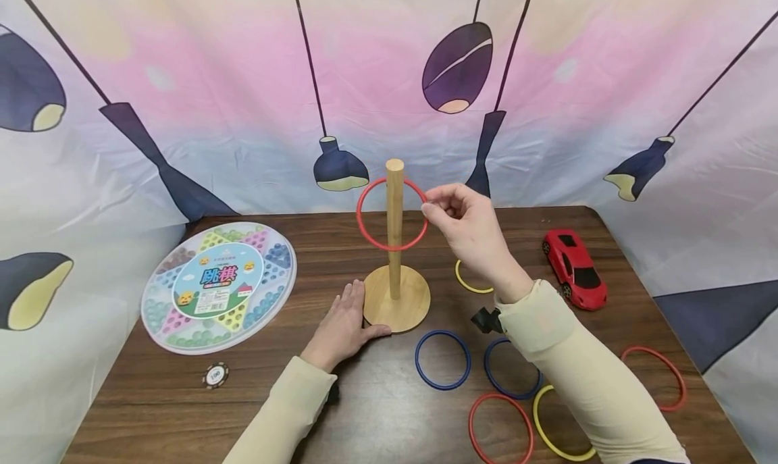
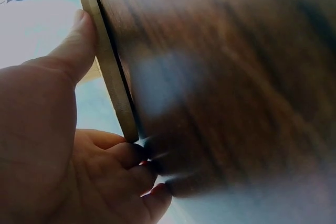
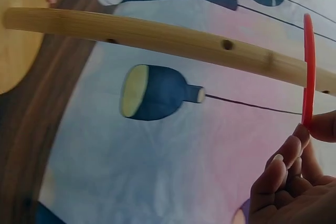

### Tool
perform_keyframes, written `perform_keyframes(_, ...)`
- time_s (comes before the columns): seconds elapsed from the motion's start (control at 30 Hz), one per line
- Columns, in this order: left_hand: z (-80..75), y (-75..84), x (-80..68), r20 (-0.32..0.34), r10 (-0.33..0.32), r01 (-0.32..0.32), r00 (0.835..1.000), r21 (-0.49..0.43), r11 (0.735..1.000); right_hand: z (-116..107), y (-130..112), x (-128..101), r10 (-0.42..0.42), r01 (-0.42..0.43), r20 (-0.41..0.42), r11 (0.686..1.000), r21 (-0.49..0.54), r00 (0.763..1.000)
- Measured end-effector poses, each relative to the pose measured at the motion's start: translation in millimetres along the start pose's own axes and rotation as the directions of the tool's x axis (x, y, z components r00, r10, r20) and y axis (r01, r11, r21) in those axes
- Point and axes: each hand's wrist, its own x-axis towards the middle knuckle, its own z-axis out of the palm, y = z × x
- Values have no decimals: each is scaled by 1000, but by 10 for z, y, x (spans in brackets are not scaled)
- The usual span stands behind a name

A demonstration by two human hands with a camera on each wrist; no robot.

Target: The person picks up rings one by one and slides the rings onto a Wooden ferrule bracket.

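The left hand [image 1: 343, 319] lies flat on the dark wooden bench [image 1: 377, 410], fingers straight, thumb touching the round wooden base [image 1: 396, 307]; beyond it, the raised right hand [image 1: 464, 231] pinches the thin red plastic ring [image 1: 371, 231] encircling the upright wooden peg [image 1: 394, 227], near its top.

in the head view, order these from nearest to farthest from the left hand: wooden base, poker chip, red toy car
From the left hand:
1. wooden base, touching the fingertips, just to its right.
2. poker chip, on the table to its left, closer to the person.
3. red toy car, far across on the right side.
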Motion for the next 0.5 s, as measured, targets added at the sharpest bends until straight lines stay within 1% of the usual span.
perform_keyframes(0.27, -2, -3, -3, 16, -13, 13, 1000, 11, 1000, 59, 239, -101, 113, -109, 61, 991, -71, 992)
perform_keyframes(0.5, 16, -1, -15, 12, -9, 9, 1000, 19, 1000, 82, 515, -202, 195, -175, 106, 969, -176, 975)
